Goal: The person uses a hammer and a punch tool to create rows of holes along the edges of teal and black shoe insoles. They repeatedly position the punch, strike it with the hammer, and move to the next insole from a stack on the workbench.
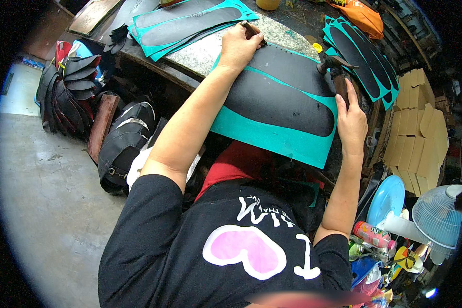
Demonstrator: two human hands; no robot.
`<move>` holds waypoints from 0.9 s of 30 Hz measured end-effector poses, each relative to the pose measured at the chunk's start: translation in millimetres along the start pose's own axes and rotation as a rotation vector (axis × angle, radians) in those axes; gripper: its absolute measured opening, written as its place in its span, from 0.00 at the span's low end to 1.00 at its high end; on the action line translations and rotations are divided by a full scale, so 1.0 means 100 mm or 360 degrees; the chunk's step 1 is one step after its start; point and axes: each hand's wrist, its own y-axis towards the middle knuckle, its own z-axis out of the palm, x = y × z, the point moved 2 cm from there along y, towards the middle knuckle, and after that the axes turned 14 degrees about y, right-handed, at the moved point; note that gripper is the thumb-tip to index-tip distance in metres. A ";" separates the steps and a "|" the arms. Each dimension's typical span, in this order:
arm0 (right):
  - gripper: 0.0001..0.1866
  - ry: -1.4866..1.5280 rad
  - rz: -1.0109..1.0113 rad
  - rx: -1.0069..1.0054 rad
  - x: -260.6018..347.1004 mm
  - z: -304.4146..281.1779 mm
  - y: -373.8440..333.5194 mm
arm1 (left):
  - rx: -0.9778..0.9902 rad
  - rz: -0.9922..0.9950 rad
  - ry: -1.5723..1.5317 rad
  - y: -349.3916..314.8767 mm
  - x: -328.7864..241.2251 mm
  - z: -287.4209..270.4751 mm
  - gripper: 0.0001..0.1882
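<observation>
A teal sheet [272,138] with black sole-shaped pieces [282,105] on it lies across the near part of the worktable and overhangs its front edge. At its far left corner my left hand [240,45] is closed round a short, dark, punch-like tool [251,32], its lower end close to the sheet's edge. A row of small dots runs along that far edge. My right hand [352,119] grips the brown handle of a hammer [339,77], its metal head raised near the sheet's far right corner. My fingers partly hide the handle.
More teal sheets with black soles lie in a stack [185,25] at the far left and another stack [362,59] at the right. An orange bag [362,18] sits behind. Cardboard boxes [418,128] and a fan [439,215] stand right; bundled black pieces [69,92] are left.
</observation>
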 end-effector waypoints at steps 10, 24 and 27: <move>0.25 0.1272 -0.0531 -0.0186 0.80 -0.28 0.14 | -0.0081 0.0683 0.1113 -0.05 -0.28 0.09 0.12; 0.23 0.0693 -0.0565 -0.0184 0.63 -0.28 0.13 | 0.0006 0.0082 0.0031 0.07 0.01 0.12 0.07; 0.24 0.0994 -0.0799 -0.0321 0.83 -0.41 0.10 | -0.0055 0.0461 0.0524 0.04 -0.12 0.09 0.09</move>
